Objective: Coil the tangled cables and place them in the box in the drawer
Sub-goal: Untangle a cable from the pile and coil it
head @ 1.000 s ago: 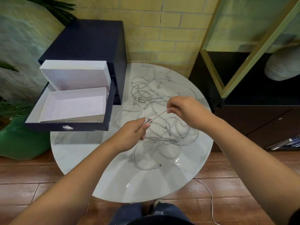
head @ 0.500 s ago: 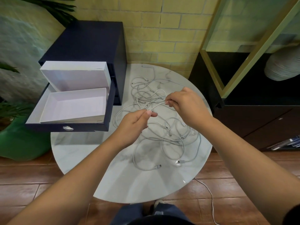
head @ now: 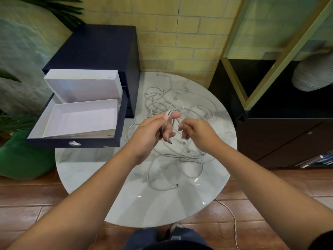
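Several white cables (head: 182,105) lie tangled on the round marble table (head: 90,159). My left hand (head: 153,131) is raised above the tangle and pinches a loop of white cable between thumb and fingers. My right hand (head: 196,131) is just to its right, fingers curled around a strand of the same cable. A loose end with a plug (head: 174,186) lies nearer to me. The open white box (head: 81,118) sits in the pulled-out dark blue drawer (head: 72,143) at the left, with its lid (head: 82,85) propped up behind it.
The dark blue drawer cabinet (head: 100,46) stands behind the table at the left. A black cabinet (head: 281,127) with a gold frame is at the right. A green pot (head: 19,159) stands on the floor at the left. A white cord (head: 232,217) trails on the floor tiles.
Both hands have come closer together and lifted. The left hand now holds a folded loop of cable, and the right hand has moved down to the strand beside it.
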`<state>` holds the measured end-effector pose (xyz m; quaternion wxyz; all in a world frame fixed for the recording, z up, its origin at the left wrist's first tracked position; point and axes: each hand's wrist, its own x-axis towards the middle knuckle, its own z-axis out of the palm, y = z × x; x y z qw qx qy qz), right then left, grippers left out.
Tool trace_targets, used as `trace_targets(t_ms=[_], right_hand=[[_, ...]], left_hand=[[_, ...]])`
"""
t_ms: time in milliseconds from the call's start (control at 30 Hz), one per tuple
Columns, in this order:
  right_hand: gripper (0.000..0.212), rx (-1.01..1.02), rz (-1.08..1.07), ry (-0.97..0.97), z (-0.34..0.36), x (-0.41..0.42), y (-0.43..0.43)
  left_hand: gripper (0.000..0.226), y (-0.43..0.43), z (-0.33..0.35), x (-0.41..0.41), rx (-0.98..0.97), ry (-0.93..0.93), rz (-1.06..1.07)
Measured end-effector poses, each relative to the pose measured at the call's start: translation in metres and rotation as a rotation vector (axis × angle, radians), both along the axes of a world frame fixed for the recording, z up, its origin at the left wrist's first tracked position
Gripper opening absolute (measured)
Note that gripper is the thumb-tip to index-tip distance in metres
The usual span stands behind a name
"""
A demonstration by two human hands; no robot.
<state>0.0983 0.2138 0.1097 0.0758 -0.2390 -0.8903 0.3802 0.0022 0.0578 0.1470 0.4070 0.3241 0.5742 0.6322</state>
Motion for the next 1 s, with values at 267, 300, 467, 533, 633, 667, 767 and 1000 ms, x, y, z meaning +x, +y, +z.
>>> trace_targets(t_ms=[267,300,467,533,633,667,767,1000], right_hand=[[0.017,-0.076,0.157,-0.178,-0.024,0.015,-0.044],[0.018,-0.041,0.183,-0.198,-0.023,0.015,-0.047],[0.024,0.129,0.315,-0.310,-0.011,0.014,-0.053],[0.027,0.170,0.347,-0.343,-0.002,0.015,-0.051],[0.025,0.222,0.402,-0.367,0.014,0.016,-0.045],[0.022,0.233,0.422,-0.371,0.019,0.016,-0.043],[0.023,0.235,0.431,-0.367,0.031,0.016,-0.035],[0.019,0.379,0.324,-0.175,0.033,0.012,-0.022]], left_hand=[[0.034,0.011,-0.001,-0.009,-0.018,0.064,0.109],[0.037,0.013,-0.003,-0.009,-0.034,0.109,0.102],[0.045,0.018,-0.022,-0.014,-0.153,0.414,0.080],[0.044,0.017,-0.030,-0.016,-0.213,0.571,0.046],[0.035,0.013,-0.039,-0.018,-0.296,0.742,0.007],[0.031,0.012,-0.041,-0.019,-0.319,0.768,-0.008],[0.022,0.007,-0.046,-0.022,-0.388,0.816,-0.060],[0.041,-0.002,-0.034,-0.023,-0.450,0.602,-0.201]])
